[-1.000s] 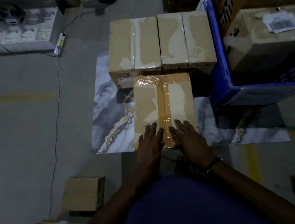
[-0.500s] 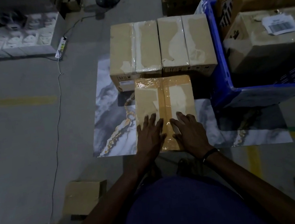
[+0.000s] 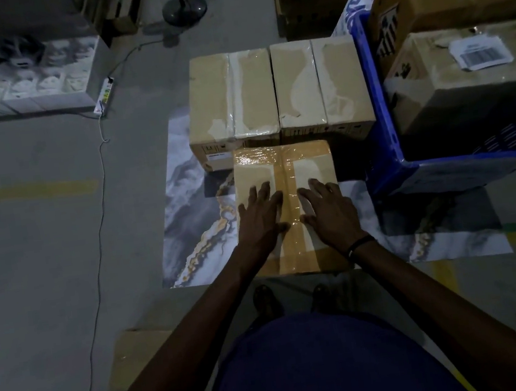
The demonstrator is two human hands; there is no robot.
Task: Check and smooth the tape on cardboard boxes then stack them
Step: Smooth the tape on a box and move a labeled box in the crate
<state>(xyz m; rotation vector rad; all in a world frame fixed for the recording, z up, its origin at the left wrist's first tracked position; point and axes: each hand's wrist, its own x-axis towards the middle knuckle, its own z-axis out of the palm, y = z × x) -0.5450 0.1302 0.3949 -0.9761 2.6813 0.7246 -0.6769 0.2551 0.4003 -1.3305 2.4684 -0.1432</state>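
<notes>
Two taped boxes (image 3: 276, 90) stood beyond the box (image 3: 289, 207) on our mat (image 3: 195, 222), its tape (image 3: 289, 198) running lengthwise away between our flat left hand (image 3: 261, 216) and right hand (image 3: 330, 211), fingers straight, gripping nothing.

Flat hands (image 3: 261, 217) on taped box (image 3: 314, 165)

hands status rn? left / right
Left hand: open, fingers straight, pressing flat on the near box beside the centre tape.
Right hand: open, fingers spread flat on the same box, holding nothing.
</notes>
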